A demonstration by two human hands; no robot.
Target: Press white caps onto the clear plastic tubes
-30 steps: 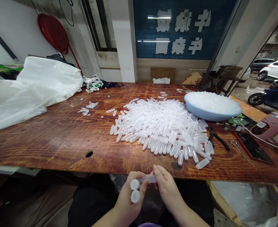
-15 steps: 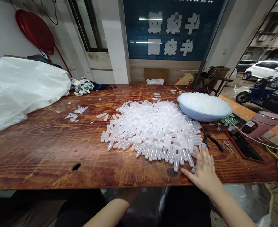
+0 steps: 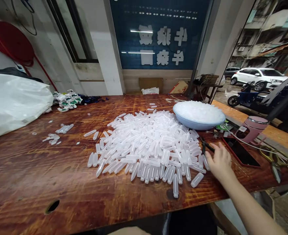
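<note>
My right hand reaches over the right edge of a heap of clear plastic tubes, with its fingers apart. It lies over the handles of the black pliers and partly covers them; whether the fingers touch the handles I cannot tell. A few tubes lie close by the thumb, among them a single tube near the table's front. At the bottom edge only a bit of my left forearm shows; the left hand itself is out of sight.
A light blue basin piled with white pieces stands behind the heap. To the right are a red-edged phone, a pink mug and yellow-handled scissors. A white bag sits at left. The wooden table has a hole.
The view has turned to the right. My right hand has moved away from the heap's front corner to above the pliers. My left forearm has mostly dropped out of view.
</note>
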